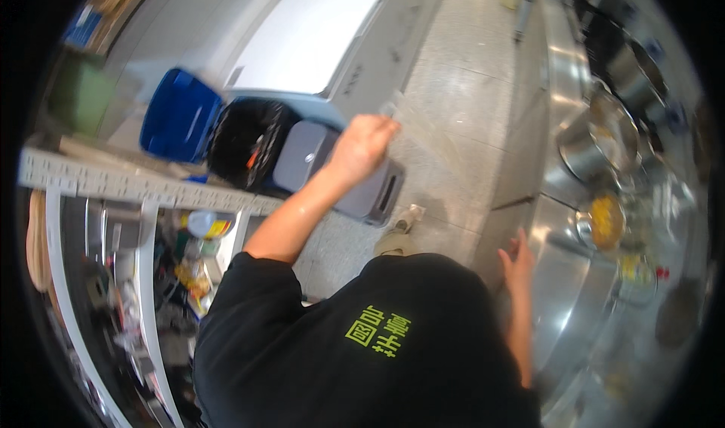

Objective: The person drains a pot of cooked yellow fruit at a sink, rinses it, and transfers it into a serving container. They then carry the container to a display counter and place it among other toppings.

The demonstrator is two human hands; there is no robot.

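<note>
My left hand [365, 145] is closed in a fist above the grey lidded bin [362, 201], gripping what looks like a thin, translucent plastic bag or sheet [433, 136], which trails blurred over the floor. Left of that hand is an open bin [226, 145] with a black liner and an orange scrap inside; its blue lid [181, 116] is flipped back. My right hand [518, 261] hangs by the edge of the steel counter [566, 269], fingers apart and holding nothing visible. Beyond it on the counter, a small metal pan [605, 222] contains yellow food.
Large steel pots [600, 136] stand along the right counter, near a jar with a yellow label [637, 272]. A white-topped chest or cabinet [311, 31] is behind the bins. Loaded metal shelving [150, 190] runs down the left. A tiled floor aisle [464, 88] lies between.
</note>
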